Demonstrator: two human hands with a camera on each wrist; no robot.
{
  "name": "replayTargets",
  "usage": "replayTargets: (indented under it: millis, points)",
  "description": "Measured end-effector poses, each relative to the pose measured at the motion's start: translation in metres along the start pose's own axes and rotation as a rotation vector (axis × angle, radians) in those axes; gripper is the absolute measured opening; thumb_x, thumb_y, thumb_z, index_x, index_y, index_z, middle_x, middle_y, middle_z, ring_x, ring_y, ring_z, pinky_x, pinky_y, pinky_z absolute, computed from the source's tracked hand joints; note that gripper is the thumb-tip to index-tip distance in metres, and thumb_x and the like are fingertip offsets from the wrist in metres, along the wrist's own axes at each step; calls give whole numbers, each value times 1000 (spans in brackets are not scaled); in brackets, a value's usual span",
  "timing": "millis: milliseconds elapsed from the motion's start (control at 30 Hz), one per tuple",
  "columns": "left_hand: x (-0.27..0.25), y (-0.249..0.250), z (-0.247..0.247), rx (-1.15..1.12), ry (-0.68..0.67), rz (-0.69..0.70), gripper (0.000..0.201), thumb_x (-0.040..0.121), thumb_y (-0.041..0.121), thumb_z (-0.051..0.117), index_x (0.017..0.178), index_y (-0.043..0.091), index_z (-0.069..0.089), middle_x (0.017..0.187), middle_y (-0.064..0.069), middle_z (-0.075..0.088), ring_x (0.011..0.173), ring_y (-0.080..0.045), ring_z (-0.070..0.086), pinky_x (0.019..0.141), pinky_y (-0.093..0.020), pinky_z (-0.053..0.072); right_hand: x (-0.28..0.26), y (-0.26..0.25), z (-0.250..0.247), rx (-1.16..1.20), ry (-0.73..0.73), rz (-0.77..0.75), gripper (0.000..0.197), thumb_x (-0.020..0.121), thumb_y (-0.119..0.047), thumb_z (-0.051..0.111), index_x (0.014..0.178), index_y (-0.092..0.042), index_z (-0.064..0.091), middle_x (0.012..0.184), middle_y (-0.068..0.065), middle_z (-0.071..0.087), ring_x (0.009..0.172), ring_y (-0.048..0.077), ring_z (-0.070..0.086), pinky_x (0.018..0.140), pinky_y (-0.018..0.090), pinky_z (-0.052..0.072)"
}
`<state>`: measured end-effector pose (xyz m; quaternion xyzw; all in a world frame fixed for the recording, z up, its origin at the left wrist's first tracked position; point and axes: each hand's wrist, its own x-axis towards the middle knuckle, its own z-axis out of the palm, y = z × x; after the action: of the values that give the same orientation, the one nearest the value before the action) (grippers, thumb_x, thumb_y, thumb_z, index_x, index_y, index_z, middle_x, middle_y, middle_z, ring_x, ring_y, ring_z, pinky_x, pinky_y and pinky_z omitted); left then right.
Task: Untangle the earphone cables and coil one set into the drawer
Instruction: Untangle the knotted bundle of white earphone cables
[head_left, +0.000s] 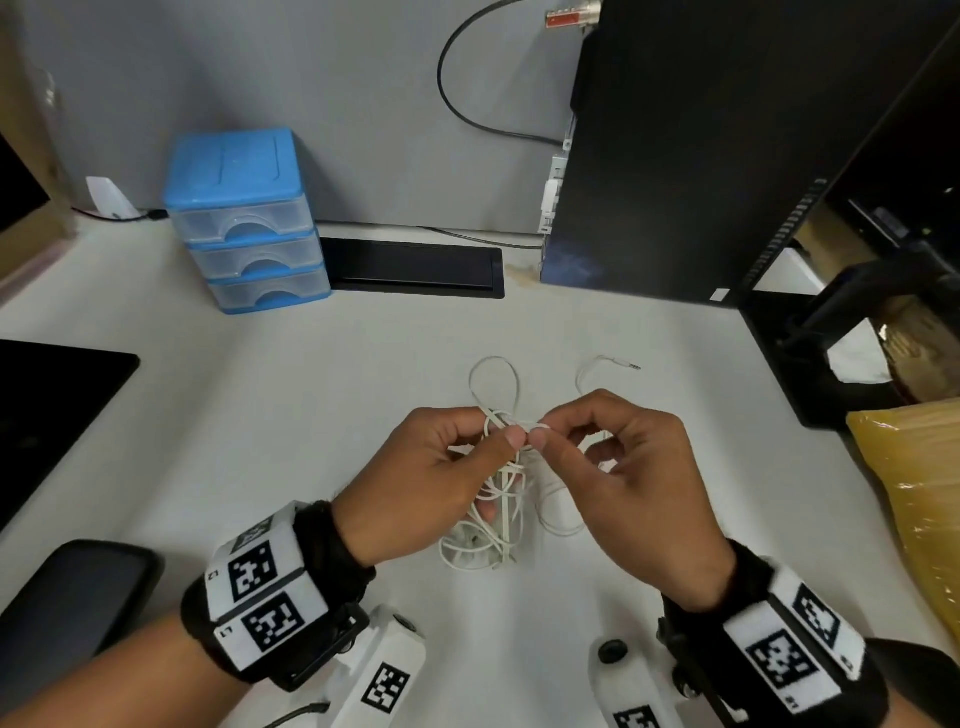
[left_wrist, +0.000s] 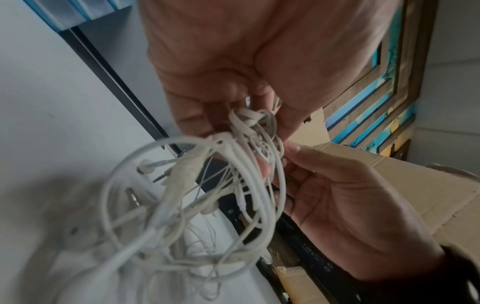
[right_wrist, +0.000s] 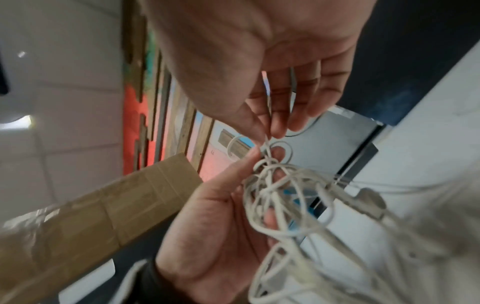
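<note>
Fingertips (head_left: 514, 435) of both my hands meet over the knot: thumb and forefinger of my left hand (head_left: 431, 478) pinch one strand of the earphone cables (head_left: 501, 499), and thumb and forefinger of my right hand (head_left: 631, 486) pinch another strand right beside them, thumbs nearly touching. My other fingers curl loosely; in the right wrist view a thin strand runs up between the right hand's fingers.

Thin, smooth, round white cord hangs below the pinch in a dense snarl of loops, raised above the pale matte desk (head_left: 311, 415) at the top and trailing onto it nearer me. I cannot tell how many sets are in it. One open loop (head_left: 494, 382) lies on the desk beyond my hands, and one free end with a slim metal jack plug (head_left: 626, 365) lies to its right. In the left wrist view I count at least two more plugs and one rounded earbud (left_wrist: 144, 167) in the mess.

Well apart, at the back left, stands the blue plastic drawer unit (head_left: 244, 218): three translucent drawers, all closed, each with a curved handle notch. A black tower case (head_left: 701, 145) stands at the back right.
</note>
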<state>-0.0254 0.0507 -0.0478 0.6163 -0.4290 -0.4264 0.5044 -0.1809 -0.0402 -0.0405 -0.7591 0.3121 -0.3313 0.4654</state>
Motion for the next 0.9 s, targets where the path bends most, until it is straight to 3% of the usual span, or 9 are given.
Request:
replayTargets:
  millis: [100, 233, 333, 400, 500, 700, 733, 800, 900]
  points:
    - [2, -3, -2, 35, 24, -18, 20, 94, 28, 60, 93, 17, 76, 86, -13, 71, 54, -21, 61, 53, -32, 53, 4, -5, -3, 266, -73, 141, 11, 87, -5, 70, 77, -9, 69, 78, 2, 72, 65, 9, 62, 63, 17, 46]
    - [9, -12, -8, 27, 88, -90, 25, 93, 32, 62, 85, 13, 76, 81, -17, 67, 62, -23, 51, 61, -40, 45, 10, -10, -10, 628, -206, 237, 14, 82, -6, 62, 73, -15, 67, 74, 8, 68, 79, 18, 65, 74, 21, 50]
    - [13, -14, -13, -20, 148, -126, 24, 93, 27, 63, 85, 10, 77, 78, 10, 74, 67, -15, 52, 66, -28, 41, 14, -15, -18, 674, -232, 226, 13, 79, -5, 63, 69, -11, 57, 58, 3, 51, 62, 22, 49, 64, 22, 44]
    - [15, -14, -15, 6, 190, -110, 21, 93, 24, 63, 83, 14, 79, 82, 11, 75, 63, -1, 58, 61, -15, 40, 16, -15, -24, 391, -174, 132, 29, 80, 0, 72, 65, -11, 50, 54, 3, 42, 53, 20, 33, 53, 21, 33]
    - [15, -15, -15, 37, 199, -101, 22, 92, 26, 64, 78, 19, 79, 79, 4, 74, 48, -11, 44, 47, -18, 33, 21, -9, -28, 74, -16, 67, 43, 82, -3, 75, 60, -10, 38, 48, 1, 31, 43, 11, 22, 43, 19, 24]
    - [17, -21, -15, 19, 208, -171, 25, 92, 24, 64, 74, 14, 78, 59, -3, 61, 44, -18, 30, 48, -23, 25, 33, -6, -51, -103, 244, 11, 23, 84, -9, 75, 71, -9, 56, 48, 18, 41, 41, 14, 27, 40, 17, 29]
    - [18, -23, -17, 20, 215, -181, 24, 92, 24, 64, 74, 14, 78, 60, -8, 60, 48, -20, 31, 50, -26, 26, 36, -7, -59, -84, 316, 0, 21, 85, -10, 74, 72, -11, 58, 52, 24, 49, 42, 17, 32, 41, 22, 30]
    - [23, -26, -23, 26, 244, -194, 23, 91, 24, 65, 73, 16, 78, 70, -19, 62, 58, -22, 39, 55, -28, 31, 43, -9, -79, 44, 466, 33, 23, 89, -18, 71, 69, -16, 59, 50, 4, 58, 40, 16, 40, 42, 25, 33]
    - [30, -32, -35, 25, 317, -231, 22, 89, 19, 67, 71, 16, 79, 85, -16, 68, 75, -21, 53, 64, -28, 39, 59, -4, -116, 378, 574, 249, 31, 92, -36, 62, 65, -21, 56, 39, -9, 36, 34, 9, 34, 42, 21, 32]
